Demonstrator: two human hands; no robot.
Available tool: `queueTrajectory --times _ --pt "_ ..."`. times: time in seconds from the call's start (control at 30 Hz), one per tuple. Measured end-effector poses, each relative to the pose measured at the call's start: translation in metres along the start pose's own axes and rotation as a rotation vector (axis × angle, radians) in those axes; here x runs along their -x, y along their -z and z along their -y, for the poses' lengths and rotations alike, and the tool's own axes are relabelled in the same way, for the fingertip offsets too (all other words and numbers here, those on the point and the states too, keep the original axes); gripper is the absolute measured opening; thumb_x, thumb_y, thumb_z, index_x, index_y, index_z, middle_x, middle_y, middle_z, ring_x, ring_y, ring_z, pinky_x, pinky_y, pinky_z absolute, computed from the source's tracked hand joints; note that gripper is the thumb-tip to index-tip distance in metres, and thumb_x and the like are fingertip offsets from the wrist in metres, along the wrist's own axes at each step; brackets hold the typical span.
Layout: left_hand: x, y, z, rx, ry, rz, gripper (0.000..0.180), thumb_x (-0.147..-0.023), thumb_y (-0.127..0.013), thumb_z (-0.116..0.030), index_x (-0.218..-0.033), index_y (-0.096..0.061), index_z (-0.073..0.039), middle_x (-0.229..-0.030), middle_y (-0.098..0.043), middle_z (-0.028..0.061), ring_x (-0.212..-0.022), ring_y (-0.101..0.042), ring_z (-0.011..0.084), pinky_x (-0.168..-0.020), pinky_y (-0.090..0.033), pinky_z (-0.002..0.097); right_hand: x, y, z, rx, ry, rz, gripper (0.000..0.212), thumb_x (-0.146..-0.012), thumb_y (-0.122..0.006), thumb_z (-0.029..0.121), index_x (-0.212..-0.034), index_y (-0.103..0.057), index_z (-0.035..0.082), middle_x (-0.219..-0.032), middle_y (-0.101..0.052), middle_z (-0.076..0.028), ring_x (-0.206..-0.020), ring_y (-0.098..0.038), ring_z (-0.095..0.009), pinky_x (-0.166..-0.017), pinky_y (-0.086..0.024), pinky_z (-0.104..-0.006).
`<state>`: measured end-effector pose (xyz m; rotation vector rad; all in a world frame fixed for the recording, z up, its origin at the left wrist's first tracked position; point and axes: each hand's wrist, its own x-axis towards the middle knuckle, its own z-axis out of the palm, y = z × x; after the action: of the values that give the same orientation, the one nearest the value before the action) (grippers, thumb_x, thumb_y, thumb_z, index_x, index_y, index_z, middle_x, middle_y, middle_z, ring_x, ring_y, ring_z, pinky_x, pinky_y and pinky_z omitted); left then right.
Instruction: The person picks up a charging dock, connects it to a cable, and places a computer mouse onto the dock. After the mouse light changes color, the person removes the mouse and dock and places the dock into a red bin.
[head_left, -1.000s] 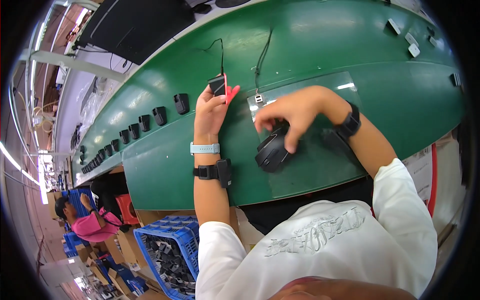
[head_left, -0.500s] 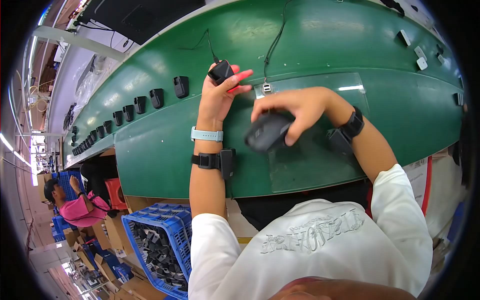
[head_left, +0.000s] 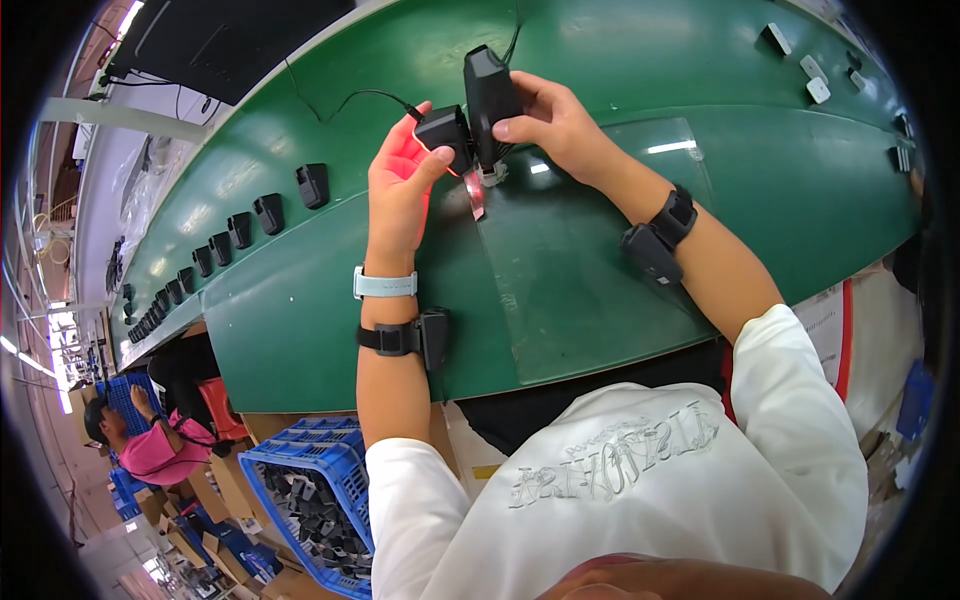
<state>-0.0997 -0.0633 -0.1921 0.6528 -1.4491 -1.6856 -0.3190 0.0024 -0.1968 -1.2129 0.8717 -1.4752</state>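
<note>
In my left hand (head_left: pixel 398 195) is a small black box-shaped device (head_left: pixel 442 135) with a thin cable plugged into its top. Red light glows on the fingers behind it. My right hand (head_left: pixel 562 125) grips a larger, tapered black device (head_left: pixel 490 95), held upright by its right side. The two devices are side by side above the green table (head_left: pixel 330 310); whether they touch I cannot tell. Just below them is a small metal USB socket (head_left: pixel 491 177) on a cable, partly covered. Black strap-on modules sit on both my forearms.
A row of black devices (head_left: pixel 268 213) curves along the table's left. Under my hands lies a clear sheet (head_left: pixel 590 290). Small white adapters (head_left: pixel 818 90) are at far right. Below the left edge stands a blue crate (head_left: pixel 350 470) of black parts; a person in pink (head_left: pixel 165 450) sits beyond.
My right hand has lifted the larger device up and left, turning it upright beside the small one. My left hand's fingers have closed further behind the small device.
</note>
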Motion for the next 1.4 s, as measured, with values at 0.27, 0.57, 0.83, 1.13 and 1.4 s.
queueTrajectory --times 0.27,0.57,0.83,1.13,1.4 --pt "0.0 -0.008 0.0 -0.041 -0.014 0.009 0.063 -0.079 -0.078 0.009 -0.135 -0.051 0.003 -0.111 -0.07 0.0092 -0.097 -0.069 0.0159 -0.089 -0.056 0.0304 0.007 -0.005 -0.003 0.26 0.158 -0.088 0.066 -0.082 -0.083 0.013 -0.139 -0.052 0.001 -0.126 -0.062 -0.01 -0.119 -0.061 -0.02 -0.105 -0.049 -0.037" --pt "0.002 -0.005 0.004 0.019 0.042 0.126 0.063 -0.074 -0.086 0.003 -0.128 -0.052 0.001 -0.116 -0.069 0.01 -0.103 -0.069 0.0202 -0.089 -0.059 0.0344 0.018 -0.015 0.011 0.668 0.528 -0.097 0.068 -0.07 -0.088 0.021 -0.129 -0.06 0.004 -0.118 -0.064 -0.012 -0.103 -0.064 -0.025 -0.093 -0.053 -0.0362" --pt "0.003 0.005 0.008 -0.037 0.006 0.149 0.054 -0.082 -0.081 0.001 -0.128 -0.053 0.002 -0.122 -0.066 0.0117 -0.103 -0.069 0.0217 -0.09 -0.059 0.0348 0.017 -0.019 0.013 0.645 0.538 -0.087 0.067 -0.071 -0.087 0.019 -0.13 -0.059 0.003 -0.12 -0.064 -0.012 -0.103 -0.064 -0.026 -0.093 -0.053 -0.0369" --pt "-0.006 0.006 0.011 -0.239 -0.156 -0.175 0.033 -0.094 -0.072 -0.005 -0.124 -0.061 0.003 -0.111 -0.067 0.006 -0.093 -0.064 0.0113 -0.08 -0.053 0.025 0.01 0.0 0.034 0.526 0.019 0.785 0.071 -0.058 -0.073 0.023 -0.125 -0.063 0.007 -0.112 -0.064 -0.01 -0.102 -0.059 -0.025 -0.091 -0.049 -0.0364" --pt "-0.003 -0.001 0.014 -0.597 -0.403 -0.224 0.027 -0.085 -0.083 -0.007 -0.106 -0.068 0.001 -0.091 -0.069 0.0028 -0.08 -0.063 0.0086 -0.072 -0.051 0.024 0.026 -0.019 0.031 0.817 0.049 1.027 0.066 -0.06 -0.083 0.027 -0.119 -0.064 0.008 -0.108 -0.063 -0.011 -0.102 -0.061 -0.031 -0.088 -0.051 -0.0418"
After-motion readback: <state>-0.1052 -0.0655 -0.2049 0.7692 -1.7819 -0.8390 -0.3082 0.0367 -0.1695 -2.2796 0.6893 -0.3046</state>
